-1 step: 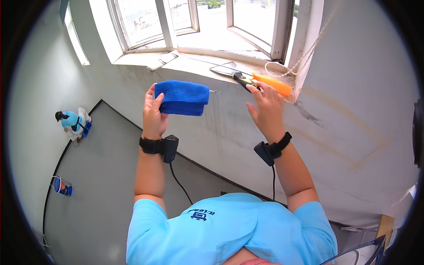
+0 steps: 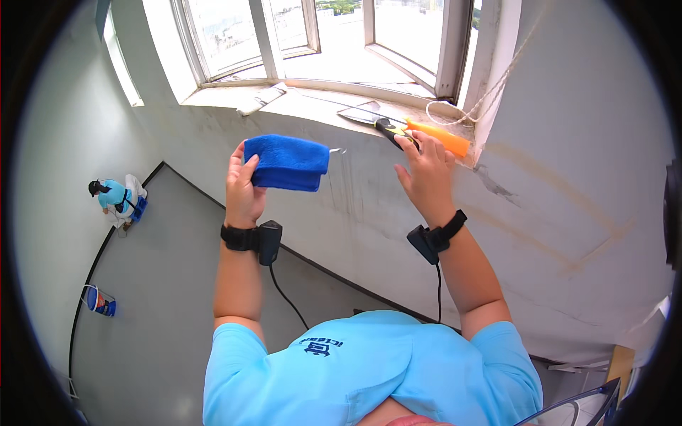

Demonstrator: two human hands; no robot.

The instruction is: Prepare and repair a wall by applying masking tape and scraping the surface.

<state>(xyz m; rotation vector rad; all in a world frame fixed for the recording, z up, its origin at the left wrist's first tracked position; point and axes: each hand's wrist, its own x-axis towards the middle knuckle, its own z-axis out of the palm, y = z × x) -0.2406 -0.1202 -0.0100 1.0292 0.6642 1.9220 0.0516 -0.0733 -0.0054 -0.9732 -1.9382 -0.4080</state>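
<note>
A folded blue cloth (image 2: pixel 286 163) is held up by its left end in my left hand (image 2: pixel 245 184), the thumb in front and the fingers behind it. My right hand (image 2: pixel 428 167) reaches to the windowsill, thumb apart and fingertips at the butt of a scraper (image 2: pixel 387 130) with a black and yellow handle and a flat blade. Whether the fingers bear on that handle or only hover by it is hard to see. Beside these fingers lies an orange handle (image 2: pixel 444 139) with a thin dark rod.
On the sill (image 2: pixel 312 106) lies a white roller-like tool (image 2: pixel 261 98). A white rope (image 2: pixel 490 96) hangs at the window's right side. Far left, a co-worker (image 2: pixel 117 195) crouches by the wall, with a blue bucket (image 2: pixel 101 301) standing on the grey floor.
My left hand and the blue cloth have shifted slightly left and down. My right hand has barely moved.
</note>
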